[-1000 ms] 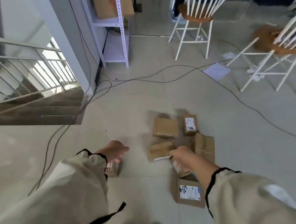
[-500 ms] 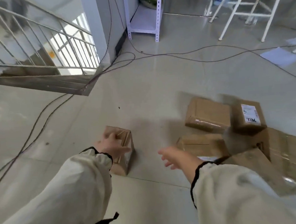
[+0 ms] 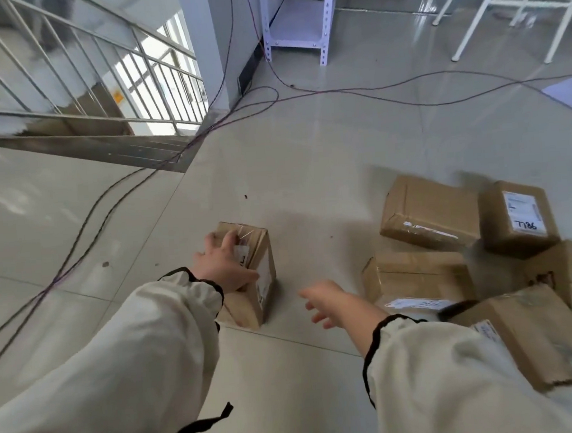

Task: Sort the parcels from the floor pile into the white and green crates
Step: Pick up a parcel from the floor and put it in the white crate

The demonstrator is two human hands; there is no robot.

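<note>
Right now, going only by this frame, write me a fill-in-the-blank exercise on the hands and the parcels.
1. The ___ hand holds the lone parcel standing apart from the pile.
2. The right hand holds ___.
3. The labelled parcel in the pile bears the handwritten number ___.
Missing words: left; nothing; 7786.

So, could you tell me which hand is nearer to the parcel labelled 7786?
Right. The right hand hangs open over the floor, left of the 7786 parcel; the left hand grips a separate parcel farther left.
</note>
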